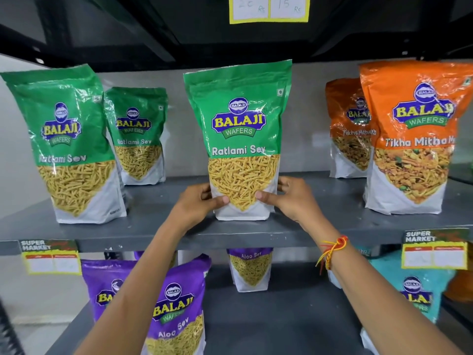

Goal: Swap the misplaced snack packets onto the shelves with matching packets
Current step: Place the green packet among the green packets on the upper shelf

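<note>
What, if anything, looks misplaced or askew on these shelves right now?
Nothing is clearly misplaced. The green Ratlami Sev packet gripped by the left hand and right hand stands upright on the upper shelf with matching green packets. Only the front-left green packet leans, tilted slightly left.

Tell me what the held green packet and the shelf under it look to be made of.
Green Ratlami Sev packet: glossy printed plastic film, judging by sheen and creases; the lower part seems to be a clear window or a print of the sev. Both the left hand and right hand grip its base. Shelf: matte grey, likely painted metal, though laminate is possible.
</note>
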`<state>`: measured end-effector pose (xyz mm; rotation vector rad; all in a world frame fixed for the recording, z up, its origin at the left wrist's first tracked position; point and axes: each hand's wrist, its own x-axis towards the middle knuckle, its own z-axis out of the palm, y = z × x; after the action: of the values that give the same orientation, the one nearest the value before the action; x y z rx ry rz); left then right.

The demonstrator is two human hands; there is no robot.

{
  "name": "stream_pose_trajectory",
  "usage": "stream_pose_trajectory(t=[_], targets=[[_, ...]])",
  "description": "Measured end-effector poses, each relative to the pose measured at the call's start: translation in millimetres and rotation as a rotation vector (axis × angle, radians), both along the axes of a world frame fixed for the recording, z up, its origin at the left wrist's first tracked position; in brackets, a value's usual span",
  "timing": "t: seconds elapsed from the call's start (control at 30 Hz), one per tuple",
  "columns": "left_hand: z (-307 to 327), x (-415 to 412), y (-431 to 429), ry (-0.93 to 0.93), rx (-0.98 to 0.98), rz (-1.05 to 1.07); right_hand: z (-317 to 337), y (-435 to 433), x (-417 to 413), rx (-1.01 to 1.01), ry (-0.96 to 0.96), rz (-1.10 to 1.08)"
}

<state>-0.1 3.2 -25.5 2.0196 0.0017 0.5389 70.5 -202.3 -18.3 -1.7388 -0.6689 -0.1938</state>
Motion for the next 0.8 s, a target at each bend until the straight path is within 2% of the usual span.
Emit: stream_pose_trajectory(t=[0.33, 0.43, 0.53, 0.63, 0.8], targets=[[3, -7, -8, 0.048, 0.083, 0.039, -1, 2, -3, -0.068, -0.005, -0.017], [2, -17, -15, 0.008, 0.151, 0.121, -5, 2, -22, -0.071, -0.116, -0.157], [-1, -45, -28, -0.144, 0.129, 0.23, -12, 1, -54, 0.099, -0.287, -0.28], [-16, -83, -40, -0.255, 0.074, 0.214, -27, 4, -92, 0.248, -0.323, -0.116], [-78, -124, -34, -0.152, 0.033, 0.24, -91, 28, -120, 0.159, -0.157, 0.13]])
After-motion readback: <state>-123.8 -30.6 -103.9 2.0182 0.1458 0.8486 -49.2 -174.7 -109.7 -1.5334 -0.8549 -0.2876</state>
